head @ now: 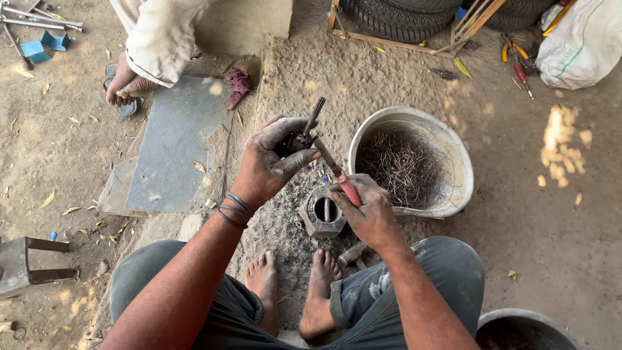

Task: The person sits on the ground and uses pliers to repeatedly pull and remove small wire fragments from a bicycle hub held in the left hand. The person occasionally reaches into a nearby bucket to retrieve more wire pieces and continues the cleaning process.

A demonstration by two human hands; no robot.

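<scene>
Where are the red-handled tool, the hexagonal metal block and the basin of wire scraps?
Red-handled tool (348,189), head view: on the red handle above the right hand.
Hexagonal metal block (311,223), head view: on its left face.
Basin (453,146), head view: on its right rim.

Open-air repair workshop, ground level — work goes on directly on the packed dirt floor (557,246). Evidence: stacked tyres (414,16) at the top edge; pliers and screwdrivers (518,61) scattered beside a white sack (583,42); metal rods (39,16) top left; a battered metal basin (447,152) full of tangled scrap wire (405,162); a heavy hexagonal metal block (322,212) on oily grit — grime throughout.
</scene>
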